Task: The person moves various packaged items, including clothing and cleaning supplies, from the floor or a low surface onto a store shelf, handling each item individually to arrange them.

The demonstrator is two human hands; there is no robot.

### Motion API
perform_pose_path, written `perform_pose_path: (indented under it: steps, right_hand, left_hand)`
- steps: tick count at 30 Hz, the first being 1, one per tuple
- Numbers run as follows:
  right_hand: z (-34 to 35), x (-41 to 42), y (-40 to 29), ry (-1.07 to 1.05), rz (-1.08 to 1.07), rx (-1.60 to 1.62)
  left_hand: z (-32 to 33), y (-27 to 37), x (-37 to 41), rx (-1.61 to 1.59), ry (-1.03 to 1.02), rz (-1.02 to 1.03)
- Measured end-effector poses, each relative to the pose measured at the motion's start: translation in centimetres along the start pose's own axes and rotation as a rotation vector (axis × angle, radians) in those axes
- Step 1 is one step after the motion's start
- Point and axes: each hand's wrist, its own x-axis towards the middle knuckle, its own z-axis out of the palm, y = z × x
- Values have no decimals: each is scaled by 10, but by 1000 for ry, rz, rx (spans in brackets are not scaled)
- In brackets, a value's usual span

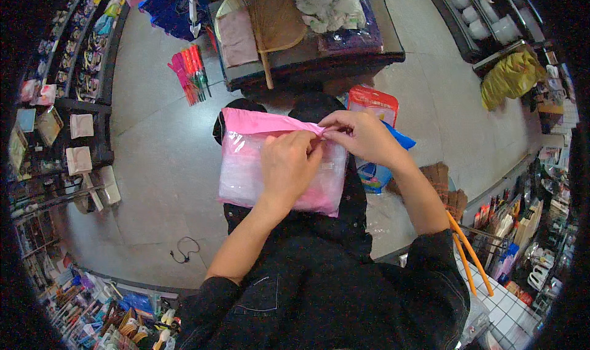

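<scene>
A clear plastic package with a pink top flap [249,122] rests across my lap, its whitish and pink contents [239,179] showing through the film. My left hand [292,158] lies over the front of the package, fingertips gripping the flap's lower edge. With thumb and fingers, my right hand [362,135] pinches the flap's right corner. Both hands meet near that corner, close together. The left palm hides the middle of the package. What exactly is inside cannot be made out through the film.
A dark low table [295,69] ahead bears a round hand fan [276,18], a folded pale cloth [238,39] and a plastic-wrapped bundle [350,41]. Red and green packets [193,69] lie on the floor, left. A red pouch [373,102] is beyond my right hand. Stocked shelves [92,41] line both sides.
</scene>
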Motion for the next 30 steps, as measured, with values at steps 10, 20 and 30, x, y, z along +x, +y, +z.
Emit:
perform_pose_path:
  steps: [10,20,30]
  right_hand:
    - [-1,-3,12,14,-57,9]
    - [6,-4,24,-7,-119,-134]
    - [18,-7,40,192,-310,-187]
  left_hand:
    - [12,-6,-5,114,85,204]
    - [18,-9,-8,162,111,287]
    - [22,-12,-10,207,16,272]
